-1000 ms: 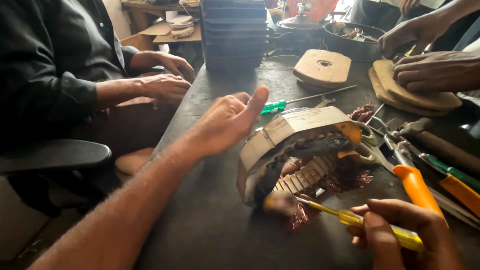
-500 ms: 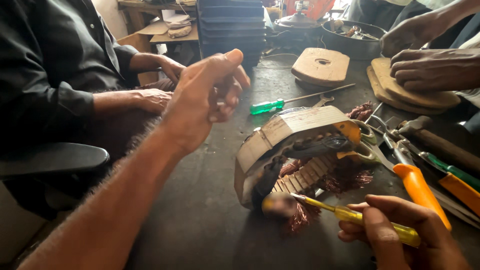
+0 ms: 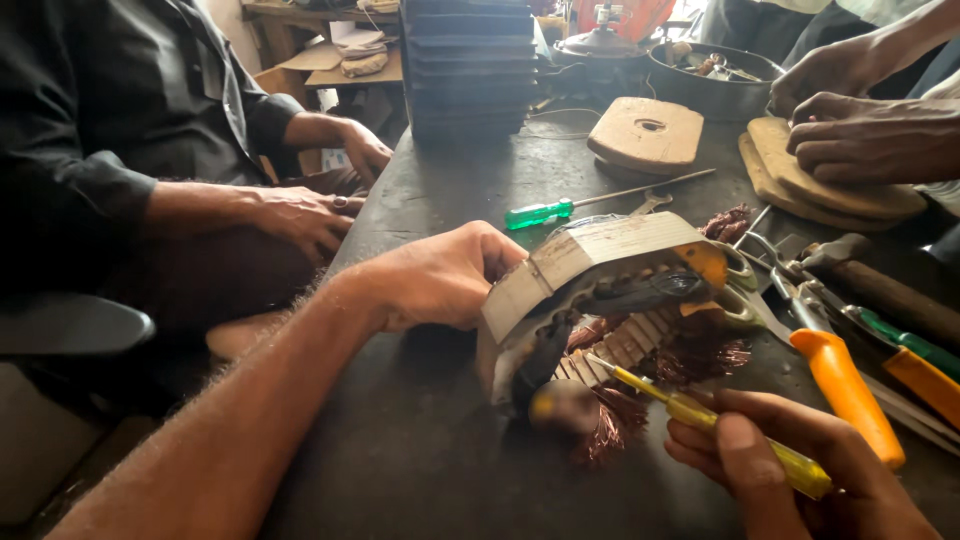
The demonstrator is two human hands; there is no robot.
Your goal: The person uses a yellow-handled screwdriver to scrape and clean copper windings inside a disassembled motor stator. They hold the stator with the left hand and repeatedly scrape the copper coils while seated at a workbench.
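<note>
- The left hand (image 3: 440, 275), which was lifted clear above the bench half a second ago with its fingers loosely curled, is now back down on the motor stator (image 3: 600, 290); its fingers wrap the stator's left end and press against the pale outer band, so the piece is braced again.
- The stator lies on its side on the dark workbench (image 3: 440, 440), its open face turned toward the wearer, with frayed copper winding (image 3: 700, 350) spilling out beside and below it.
- The right hand (image 3: 800, 470) has hardly shifted: it pinches a yellow-handled screwdriver (image 3: 700, 415) between thumb and fingers, the tip pointing into the slots at the stator's lower edge.
- With the stator gripped once more, the picking at the windings looks ready to go on, as far as I can judge.
- Behind the stator lies a green-handled screwdriver (image 3: 545, 212); to its right, an orange-handled tool (image 3: 845, 385).
- Other people's hands rest beyond the stator, left and far right.
</note>
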